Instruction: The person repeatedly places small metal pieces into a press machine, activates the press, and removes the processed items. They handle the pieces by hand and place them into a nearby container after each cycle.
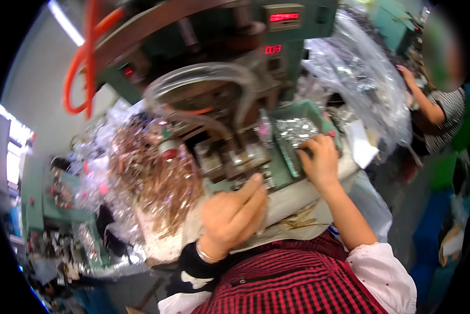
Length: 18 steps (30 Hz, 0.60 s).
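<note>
My left hand [234,214] is closed, its fingers pressed together and pointing at the front of a metal fixture [235,163] on the machine. Whatever its fingertips may hold is hidden. Over the near right side of a green tray [323,116] is my right hand [321,159], with thumb and fingers curled inward; anything in this pinch is too small to name. Small shiny silver metal pieces [297,131] fill the tray. Along its left side runs a narrow teal strip [288,158]. A clear hose [201,68] loops down to the fixture.
Coppery metal strips [151,183] lie heaped left of the fixture. The green machine [313,23] with red lit displays rises ahead, an orange hose [70,86] at its left. Clear plastic bags [363,78] bulge at the right. Another person [444,118] works at far right.
</note>
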Motion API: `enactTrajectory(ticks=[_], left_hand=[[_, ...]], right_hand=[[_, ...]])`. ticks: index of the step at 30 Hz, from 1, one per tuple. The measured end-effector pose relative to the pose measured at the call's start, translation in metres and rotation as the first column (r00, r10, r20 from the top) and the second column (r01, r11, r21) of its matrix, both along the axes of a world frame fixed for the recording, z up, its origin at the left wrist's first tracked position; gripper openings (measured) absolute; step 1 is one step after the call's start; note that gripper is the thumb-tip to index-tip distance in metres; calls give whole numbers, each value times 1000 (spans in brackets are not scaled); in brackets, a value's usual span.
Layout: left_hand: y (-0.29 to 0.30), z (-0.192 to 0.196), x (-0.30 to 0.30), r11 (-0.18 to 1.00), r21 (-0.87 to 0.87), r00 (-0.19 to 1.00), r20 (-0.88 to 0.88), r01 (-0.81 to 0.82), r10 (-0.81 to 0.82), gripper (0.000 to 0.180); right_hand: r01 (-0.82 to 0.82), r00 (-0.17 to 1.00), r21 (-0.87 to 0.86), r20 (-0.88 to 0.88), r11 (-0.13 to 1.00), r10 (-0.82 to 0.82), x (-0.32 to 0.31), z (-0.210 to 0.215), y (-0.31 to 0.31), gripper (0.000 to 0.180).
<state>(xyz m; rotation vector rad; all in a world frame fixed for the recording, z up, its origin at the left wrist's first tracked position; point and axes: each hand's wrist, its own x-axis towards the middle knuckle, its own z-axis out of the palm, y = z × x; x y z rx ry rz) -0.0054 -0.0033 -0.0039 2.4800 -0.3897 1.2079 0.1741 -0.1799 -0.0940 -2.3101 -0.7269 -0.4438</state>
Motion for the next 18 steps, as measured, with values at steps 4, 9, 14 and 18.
enactTrajectory(ticks=[4,9,14,18], left_hand=[[-1,-20,-66,974,-48,973,-84,-219,215,36],[83,10,-90,645,-103,646,37,-757,763,16],[184,-39,-59,599,134,572,-194,-790,797,8],[220,-116,-34,482,276,366,-381,-831,849,17]], right_hand=[[-68,992,103,112,992,56,-1,-8,0,14],[9,984,394,-166,919,62,0,3,-3,12],[-91,980,447,-116,890,159,4,12,19,11],[-17,986,445,-141,895,89,2,-5,9,10]])
